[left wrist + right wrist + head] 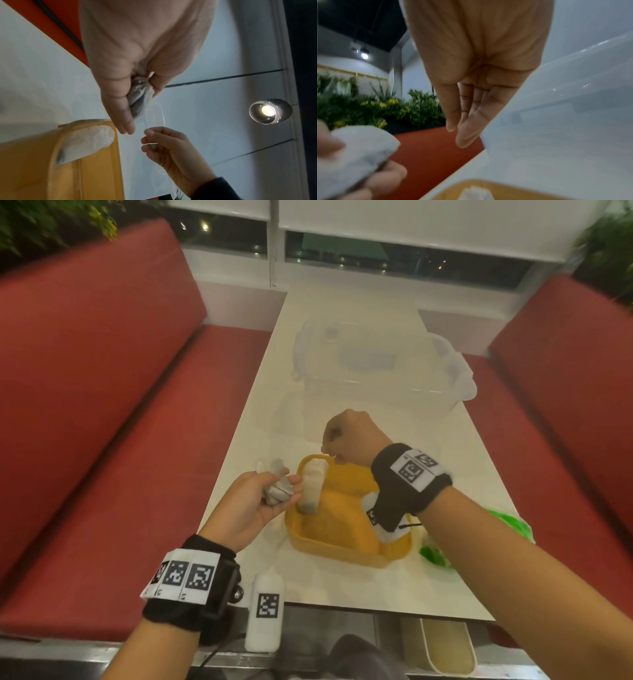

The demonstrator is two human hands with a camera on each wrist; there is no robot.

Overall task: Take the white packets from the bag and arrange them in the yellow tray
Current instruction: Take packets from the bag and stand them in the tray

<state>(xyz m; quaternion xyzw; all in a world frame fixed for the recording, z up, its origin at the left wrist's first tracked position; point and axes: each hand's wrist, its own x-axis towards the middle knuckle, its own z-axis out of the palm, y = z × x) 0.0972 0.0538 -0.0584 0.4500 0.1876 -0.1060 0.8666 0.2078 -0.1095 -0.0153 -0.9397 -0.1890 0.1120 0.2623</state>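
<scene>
Left hand (255, 501) clamps white packets (277, 486) (right hand (349, 436) loosely curled, holding nothing).

Left hand (255, 501) palm up, fingers curled in grip. Right hand (349, 436) raised, fingers loosely bent, holding nothing.

Clear tub (380, 364) blurred, contents unreadable. Right wrist strap (409, 479) hides part of yellow tray (329, 546). Green bag (507, 525) half hidden behind forearm.

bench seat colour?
Red, both benches flanking the table; clearest in the head view.
</scene>
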